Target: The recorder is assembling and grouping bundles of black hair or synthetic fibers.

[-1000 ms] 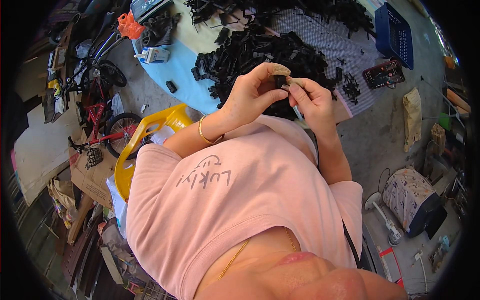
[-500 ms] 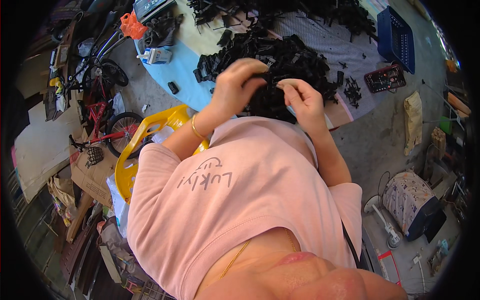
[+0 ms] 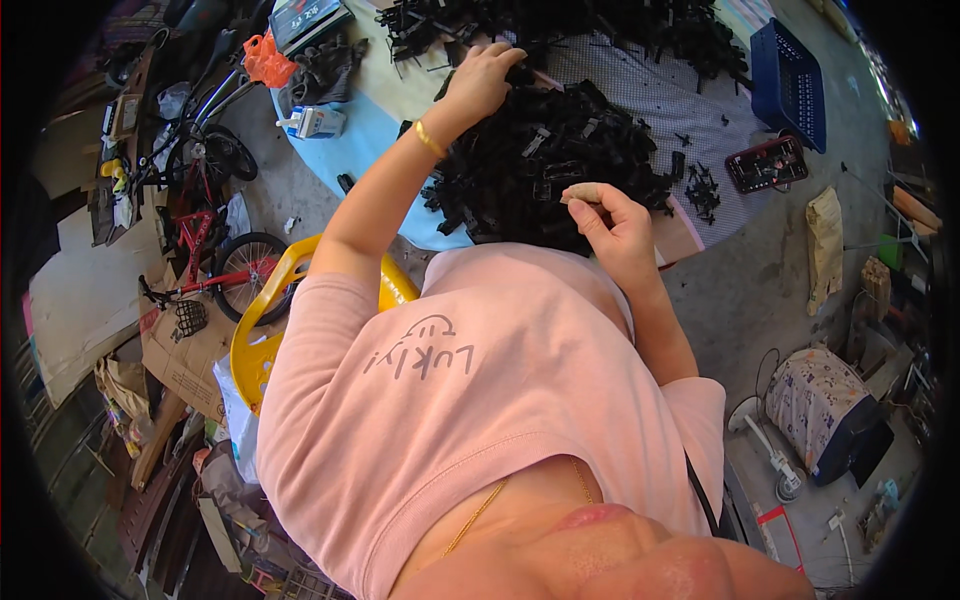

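Observation:
A big heap of black plastic parts (image 3: 560, 165) lies on a table with a checked cloth (image 3: 640, 75) and a light-blue cover (image 3: 365, 150). My left hand (image 3: 485, 80) is stretched far out onto the heap's far left edge, fingers curled down among the parts; whether it grips one is hidden. A gold bangle sits on that wrist. My right hand (image 3: 610, 220) hovers over the near edge of the heap, thumb and forefinger pinched together, with nothing visible between them. My pink shirt fills the lower middle of the view.
On the table stand a blue crate (image 3: 790, 65), a red-cased flat device (image 3: 765, 165), a small carton (image 3: 315, 122) and dark gloves (image 3: 325, 70). A yellow chair (image 3: 262, 330) and a red bicycle (image 3: 200, 255) stand at left. A white fan (image 3: 770, 455) and a patterned bundle (image 3: 825, 405) are at right.
Both hands held a black part together near my chest; then they parted. My left hand has reached up and away across the heap, and my right hand has dropped slightly toward me.

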The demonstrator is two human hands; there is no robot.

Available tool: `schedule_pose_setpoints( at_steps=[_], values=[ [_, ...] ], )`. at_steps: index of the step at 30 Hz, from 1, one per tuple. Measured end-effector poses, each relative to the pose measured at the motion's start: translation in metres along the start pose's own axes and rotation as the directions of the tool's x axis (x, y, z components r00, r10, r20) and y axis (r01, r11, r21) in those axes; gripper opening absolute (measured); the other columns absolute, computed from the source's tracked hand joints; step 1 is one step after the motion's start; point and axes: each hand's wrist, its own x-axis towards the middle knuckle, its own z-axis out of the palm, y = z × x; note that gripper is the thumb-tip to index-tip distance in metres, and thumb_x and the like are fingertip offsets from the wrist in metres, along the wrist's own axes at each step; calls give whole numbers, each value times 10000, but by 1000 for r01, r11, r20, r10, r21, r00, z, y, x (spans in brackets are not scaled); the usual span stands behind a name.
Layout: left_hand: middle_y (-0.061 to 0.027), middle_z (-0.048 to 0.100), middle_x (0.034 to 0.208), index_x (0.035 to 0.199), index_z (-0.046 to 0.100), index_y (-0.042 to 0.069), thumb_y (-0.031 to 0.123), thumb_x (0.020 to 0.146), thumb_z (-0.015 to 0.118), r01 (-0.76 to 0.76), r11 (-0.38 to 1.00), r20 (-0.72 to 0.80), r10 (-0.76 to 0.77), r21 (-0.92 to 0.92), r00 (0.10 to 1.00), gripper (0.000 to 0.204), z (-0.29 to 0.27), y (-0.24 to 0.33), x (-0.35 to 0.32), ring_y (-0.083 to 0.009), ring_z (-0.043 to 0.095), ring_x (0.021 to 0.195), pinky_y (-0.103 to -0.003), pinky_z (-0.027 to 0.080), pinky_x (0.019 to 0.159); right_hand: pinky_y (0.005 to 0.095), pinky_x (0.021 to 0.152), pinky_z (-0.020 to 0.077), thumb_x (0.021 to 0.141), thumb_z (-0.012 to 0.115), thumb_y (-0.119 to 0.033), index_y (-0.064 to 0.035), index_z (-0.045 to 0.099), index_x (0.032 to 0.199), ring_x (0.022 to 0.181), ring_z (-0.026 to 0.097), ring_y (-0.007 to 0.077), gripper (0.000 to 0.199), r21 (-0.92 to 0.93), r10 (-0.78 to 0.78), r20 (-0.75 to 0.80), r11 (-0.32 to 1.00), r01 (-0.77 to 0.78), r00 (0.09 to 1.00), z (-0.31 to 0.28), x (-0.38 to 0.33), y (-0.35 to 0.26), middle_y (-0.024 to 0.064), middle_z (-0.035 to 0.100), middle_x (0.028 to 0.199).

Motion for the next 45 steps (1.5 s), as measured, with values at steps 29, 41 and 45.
schedule_pose_setpoints(
  at_steps=[29, 41, 45],
  values=[
    [-74, 561, 1060, 1243, 417, -26, 30, 833, 581, 291, 371, 300, -37, -882, 953, 445, -91, 144, -65, -107, 548, 904, -241, 457, 805, 195, 608, 491, 769, 682, -59, 17, 587, 882, 676, 583, 63, 166, 74, -181, -322, 974, 215, 929, -5, 22, -9, 45, 631, 810],
    [-74, 551, 984, 1109, 443, -14, -17, 845, 533, 321, 267, 302, -111, -909, 947, 279, -89, 146, -69, -116, 552, 856, -247, 475, 768, 142, 430, 250, 887, 539, -150, -26, 578, 891, 503, 357, -14, 130, 108, -29, -145, 993, 45, 989, -6, 10, -11, -35, 515, 653],
    [-68, 552, 983, 1108, 448, -18, -4, 841, 550, 360, 287, 331, -144, -888, 932, 286, -95, 150, -71, -114, 550, 876, -245, 471, 777, 149, 451, 283, 883, 550, -152, -18, 591, 880, 512, 384, -4, 141, 28, -67, -139, 997, 72, 988, -8, 11, -19, -38, 524, 636]
  ],
)
